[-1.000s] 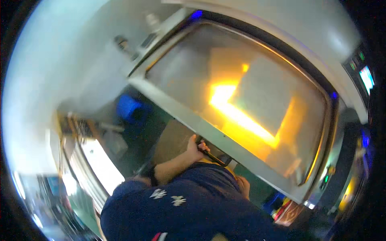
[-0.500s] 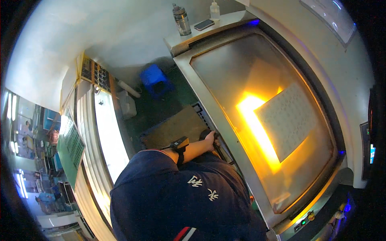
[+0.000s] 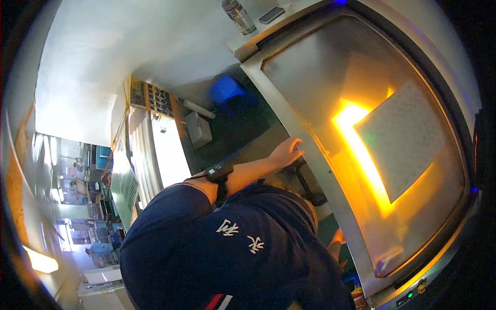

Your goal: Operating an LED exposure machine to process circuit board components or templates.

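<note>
Extending to the near rail of the metal frame (image 3: 324, 175), the left hand (image 3: 284, 154) lies palm down, fingers partly bent, with a small gap between the foremost digits. Nothing is seen in its grasp; cannot tell whether the fingertips touch the rail. Dark device (image 3: 219, 171) strapped to the left wrist. A black bar-like part (image 3: 306, 188) sits just right of this hand, below the rail.

Right hand (image 3: 338, 237): only a small part shows, just beside the rail farther right. Finger spread and hold cannot be told.

Pale rectangular sheet (image 3: 405, 139) lies flat inside the frame, right of centre, well apart from both hands. Yellow-orange light (image 3: 367, 160) is brightest along its near edge.

Surroundings: blue stool (image 3: 227, 90) on the floor to the left; bottle (image 3: 238, 16) and phone (image 3: 272, 15) on the ledge at far left; green lamp (image 3: 411, 295) at the right end.
</note>
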`<state>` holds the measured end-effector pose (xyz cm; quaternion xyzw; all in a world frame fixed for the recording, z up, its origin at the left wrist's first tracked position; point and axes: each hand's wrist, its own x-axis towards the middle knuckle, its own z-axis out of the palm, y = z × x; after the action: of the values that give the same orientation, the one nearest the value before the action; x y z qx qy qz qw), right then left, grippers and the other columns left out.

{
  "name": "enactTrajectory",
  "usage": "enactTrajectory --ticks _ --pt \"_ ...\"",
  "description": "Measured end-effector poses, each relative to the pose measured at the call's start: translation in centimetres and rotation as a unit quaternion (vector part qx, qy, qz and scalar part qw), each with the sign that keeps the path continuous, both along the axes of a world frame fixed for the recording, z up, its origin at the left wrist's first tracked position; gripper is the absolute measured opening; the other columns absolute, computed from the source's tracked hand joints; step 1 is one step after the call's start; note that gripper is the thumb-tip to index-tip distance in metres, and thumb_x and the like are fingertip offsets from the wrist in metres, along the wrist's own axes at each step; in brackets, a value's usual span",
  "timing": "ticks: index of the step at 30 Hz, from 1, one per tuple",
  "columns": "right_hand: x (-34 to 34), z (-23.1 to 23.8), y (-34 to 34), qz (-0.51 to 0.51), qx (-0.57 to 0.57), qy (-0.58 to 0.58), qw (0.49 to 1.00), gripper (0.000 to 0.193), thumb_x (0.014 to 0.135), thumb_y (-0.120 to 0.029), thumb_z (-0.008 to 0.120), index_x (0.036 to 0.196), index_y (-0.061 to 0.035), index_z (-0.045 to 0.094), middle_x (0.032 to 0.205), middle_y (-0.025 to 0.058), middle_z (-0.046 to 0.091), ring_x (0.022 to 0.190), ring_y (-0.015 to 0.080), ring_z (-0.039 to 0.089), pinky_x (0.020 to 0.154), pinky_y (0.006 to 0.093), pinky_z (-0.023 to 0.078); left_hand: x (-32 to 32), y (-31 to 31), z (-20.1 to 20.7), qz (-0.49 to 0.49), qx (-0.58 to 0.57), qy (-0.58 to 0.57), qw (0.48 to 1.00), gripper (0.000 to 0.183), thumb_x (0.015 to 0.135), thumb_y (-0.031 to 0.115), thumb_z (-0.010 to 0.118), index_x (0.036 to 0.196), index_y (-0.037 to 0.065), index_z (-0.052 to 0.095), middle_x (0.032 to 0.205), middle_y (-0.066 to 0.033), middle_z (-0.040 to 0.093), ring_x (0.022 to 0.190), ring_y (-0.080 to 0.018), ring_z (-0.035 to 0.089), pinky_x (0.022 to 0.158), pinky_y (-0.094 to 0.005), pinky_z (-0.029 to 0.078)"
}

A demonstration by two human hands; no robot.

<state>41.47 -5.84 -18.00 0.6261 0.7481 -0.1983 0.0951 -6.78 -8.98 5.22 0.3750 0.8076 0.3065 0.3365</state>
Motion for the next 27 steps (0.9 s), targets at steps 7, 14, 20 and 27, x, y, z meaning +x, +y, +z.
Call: enactTrajectory --ticks 7,14,20,27 --pt "-0.5 -2.1 -1.4 -0.013 0.052 -0.043 0.998 0.036 0.098 -0.019 0.044 0.126 -0.0066 0.061 0.123 0.0174 0.064 0.112 0.0349 0.060 0.095 0.0452 0.048 0.7 8.9 -0.1 -0.343 0.110 0.229 0.904 0.061 0.092 0.045 0.056 0.140 0.010 0.044 0.152 -0.0160 0.033 0.142 -0.0390 0.028 0.112 -0.0593 0.025" --pt "-9.5 12.1 -3.6 -0.205 -0.044 0.000 0.978 0.039 0.083 -0.018 0.061 0.120 -0.0057 0.063 0.107 0.0165 0.069 0.098 0.0353 0.067 0.080 0.0452 0.054 -1.4 9.8 -3.0 -0.505 0.152 0.349 0.775 0.068 0.092 0.061 0.045 0.149 0.024 0.040 0.162 -0.0034 0.018 0.149 -0.0378 0.013 0.108 -0.0773 0.006" --pt "-8.7 14.1 -25.8 -0.265 -0.096 0.296 0.913 0.034 0.081 -0.026 0.064 0.105 -0.0019 0.066 0.089 0.0218 0.068 0.082 0.0309 0.067 0.075 0.0424 0.051 -1.5 10.3 -1.8 -0.511 0.134 0.307 0.791 0.065 0.092 0.060 0.045 0.146 0.024 0.045 0.160 -0.0044 0.025 0.148 -0.0370 0.015 0.108 -0.0766 0.007" --pt "-12.8 18.4 -40.4 -0.741 0.011 0.431 0.515 0.032 0.077 -0.018 0.064 0.105 -0.0029 0.065 0.086 0.0116 0.064 0.079 0.0238 0.062 0.071 0.0382 0.049 -1.1 10.7 -2.0 -0.487 0.182 0.288 0.804 0.063 0.091 0.060 0.046 0.141 0.022 0.050 0.157 -0.0056 0.032 0.147 -0.0363 0.019 0.110 -0.0746 0.006"
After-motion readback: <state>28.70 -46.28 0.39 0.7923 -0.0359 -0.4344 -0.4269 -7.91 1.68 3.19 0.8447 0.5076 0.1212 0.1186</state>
